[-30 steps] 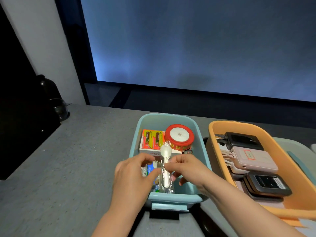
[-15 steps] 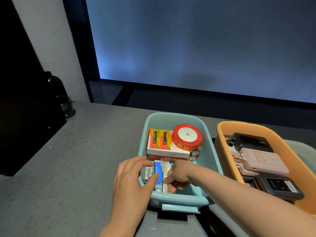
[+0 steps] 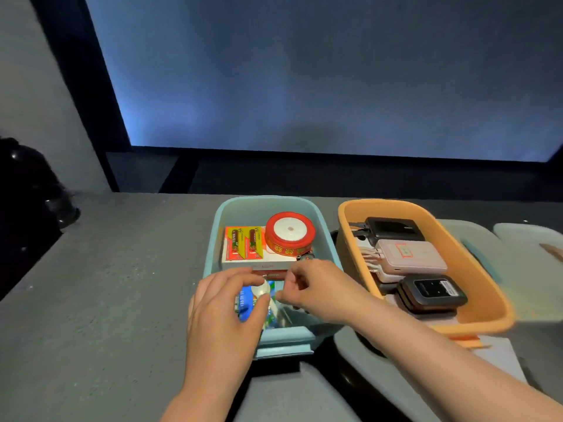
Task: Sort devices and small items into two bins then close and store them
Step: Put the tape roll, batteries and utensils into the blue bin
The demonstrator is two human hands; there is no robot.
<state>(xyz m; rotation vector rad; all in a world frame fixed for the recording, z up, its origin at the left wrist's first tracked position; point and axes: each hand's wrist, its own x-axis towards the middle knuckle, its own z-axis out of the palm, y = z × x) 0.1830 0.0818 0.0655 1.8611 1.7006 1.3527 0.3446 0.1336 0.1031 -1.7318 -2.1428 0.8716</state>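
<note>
- Wrapped white spoon [image 3: 262, 292] sits at near end of blue bin [image 3: 323, 226], left hand [image 3: 225, 312] pinching it w/ thumb & curled fingers.
- Right hand [image 3: 316, 290] curled at the wrapper; grip unclear.
- Risk: spoon props up on batteries [image 3: 245, 306], lid won't seat.
- Orange bin [image 3: 475, 287] close by; elbow could nudge it along the counter [image 3: 106, 284].

Screening room, big projection screen [image 3: 335, 71], dark walls

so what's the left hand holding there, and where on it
The left hand pinches the wrapped white plastic spoon by its bowl end, thumb and fingertips around it, over the blue bin. Whether the right hand grips anything can't be told.
</note>
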